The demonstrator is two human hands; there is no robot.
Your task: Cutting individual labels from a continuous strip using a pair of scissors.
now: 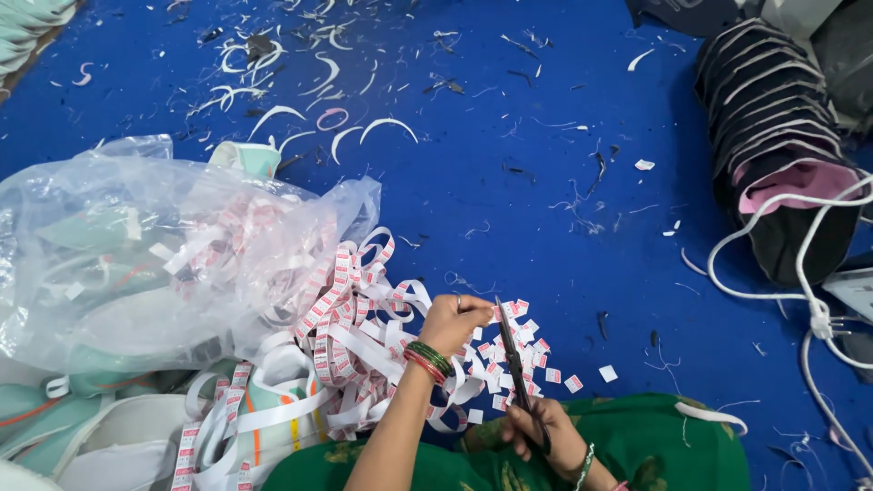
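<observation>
My left hand (452, 320) pinches the end of a white ribbon of red-printed labels (355, 318) that spills in loops from a clear plastic bag (136, 245). My right hand (538, 432) grips dark scissors (512, 350), whose blades point up toward the left hand's fingers. A small heap of cut label pieces (523, 359) lies on the blue floor cloth (509, 191) just under the blades. Green and red bangles circle my left wrist.
A stack of dark cap pieces with a pink lining (777, 136) lies at the upper right. A white cord (809, 282) loops beside it. White scraps and threads (300, 109) litter the cloth at the top. Pale green fabric (55, 418) sits at the lower left.
</observation>
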